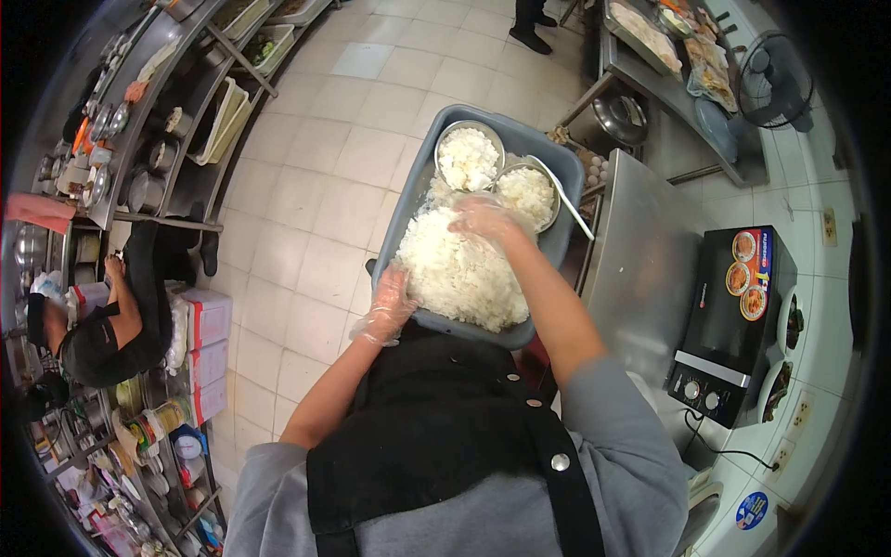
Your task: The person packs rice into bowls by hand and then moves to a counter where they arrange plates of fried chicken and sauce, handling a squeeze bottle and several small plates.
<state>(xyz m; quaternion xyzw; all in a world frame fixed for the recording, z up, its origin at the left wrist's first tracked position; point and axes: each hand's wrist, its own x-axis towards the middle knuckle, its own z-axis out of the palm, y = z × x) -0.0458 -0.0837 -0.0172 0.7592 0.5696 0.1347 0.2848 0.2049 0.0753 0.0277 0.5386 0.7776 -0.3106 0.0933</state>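
Note:
A grey plastic tub [572,174] in front of me holds a large mound of cooked white rice [459,271]. Two round metal bowls, also filled with rice, sit at its far end: one at the far left [470,159], the other to its right [527,195]. A long white-handled utensil [567,202] leans across the right bowl and over the tub's rim. My right hand [485,219], in a clear plastic glove, is on the rice just short of the bowls; its palm is hidden. My gloved left hand [391,303] is at the tub's near left wall, against the rice; its grip is unclear.
A steel table [637,257] with a black microwave [727,313] stands at my right. Eggs [596,170] lie beyond the tub. Steel shelves [160,139] line the left side, where a person [104,341] works beside stacked boxes [209,355]. Another person's feet [532,38] are far ahead.

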